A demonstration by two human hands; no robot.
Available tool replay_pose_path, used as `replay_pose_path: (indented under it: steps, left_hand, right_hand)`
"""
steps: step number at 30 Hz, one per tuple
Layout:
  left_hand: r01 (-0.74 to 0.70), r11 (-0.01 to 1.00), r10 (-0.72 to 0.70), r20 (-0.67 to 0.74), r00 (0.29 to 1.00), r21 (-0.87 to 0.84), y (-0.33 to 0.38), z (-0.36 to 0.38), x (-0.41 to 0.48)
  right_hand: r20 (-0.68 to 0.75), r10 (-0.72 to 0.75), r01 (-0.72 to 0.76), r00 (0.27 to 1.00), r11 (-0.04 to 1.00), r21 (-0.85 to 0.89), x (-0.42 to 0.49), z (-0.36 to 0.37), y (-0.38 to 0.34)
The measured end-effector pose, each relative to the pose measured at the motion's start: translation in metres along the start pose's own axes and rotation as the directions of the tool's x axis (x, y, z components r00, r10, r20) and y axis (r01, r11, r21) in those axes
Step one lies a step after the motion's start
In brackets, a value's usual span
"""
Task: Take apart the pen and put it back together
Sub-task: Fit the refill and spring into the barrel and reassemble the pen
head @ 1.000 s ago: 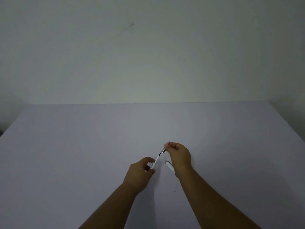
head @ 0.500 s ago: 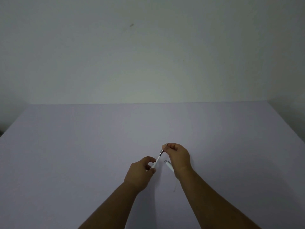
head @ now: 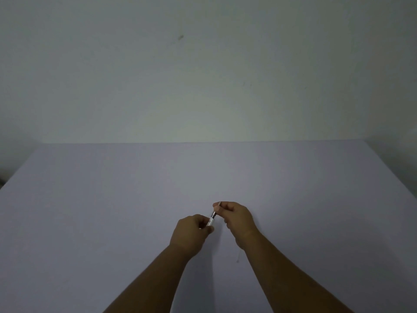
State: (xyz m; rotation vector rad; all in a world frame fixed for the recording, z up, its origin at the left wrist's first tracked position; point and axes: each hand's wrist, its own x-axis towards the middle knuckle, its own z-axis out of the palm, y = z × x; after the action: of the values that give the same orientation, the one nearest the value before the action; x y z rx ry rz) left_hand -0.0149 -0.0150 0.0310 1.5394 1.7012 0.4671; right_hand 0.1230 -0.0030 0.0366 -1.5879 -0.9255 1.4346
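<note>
Both hands meet low in the middle of the view, above the pale table (head: 112, 211). My left hand (head: 191, 232) is shut on the white pen barrel (head: 210, 221), which points up and to the right. My right hand (head: 237, 216) pinches the dark, metallic front piece (head: 213, 214) where it sticks out of the barrel; a thin tip (head: 218, 203) shows above its fingers. Only a short stretch of pen shows between the two hands. A faint thin stick (head: 238, 256) lies on the table beside my right wrist.
A plain wall (head: 203, 75) rises behind the table's far edge. The table's left and right edges slant outward toward me.
My right hand has moved down and left toward my left hand, so less pen shows between them. The white piece seen under my right hand earlier is now hidden.
</note>
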Motion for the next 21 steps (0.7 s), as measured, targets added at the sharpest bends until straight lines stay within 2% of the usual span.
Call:
replay_pose_path:
  steps: [6,10,12,16,21]
  left_hand:
    - [-0.011,1.0,0.011,-0.012,1.0,0.006,0.0002,-0.0041,0.0014]
    - [-0.017,0.999,0.017,-0.013,1.0,0.039,0.001,-0.0033,0.0]
    - [-0.023,0.998,0.024,-0.015,1.0,0.053,0.0024,-0.0032,0.0002]
    - [-0.002,0.998,0.003,-0.019,1.0,0.056,0.0059,-0.0058,0.0018]
    - [-0.018,0.997,0.017,0.02,1.0,0.073,0.0082,-0.0034,-0.0009]
  right_hand:
    - [0.022,-0.007,0.009,1.0,0.993,-0.115,0.0029,-0.0021,-0.0042]
    - [-0.01,0.039,-0.041,0.999,0.975,-0.22,0.0051,-0.0015,-0.0033]
    - [-0.014,0.069,-0.071,0.998,0.976,-0.204,0.0041,-0.0014,-0.0046]
    - [0.08,0.081,-0.078,0.994,0.996,-0.029,0.001,-0.0036,-0.0079]
    - [0.034,0.107,-0.095,0.994,0.963,-0.252,0.0015,-0.0057,-0.0084]
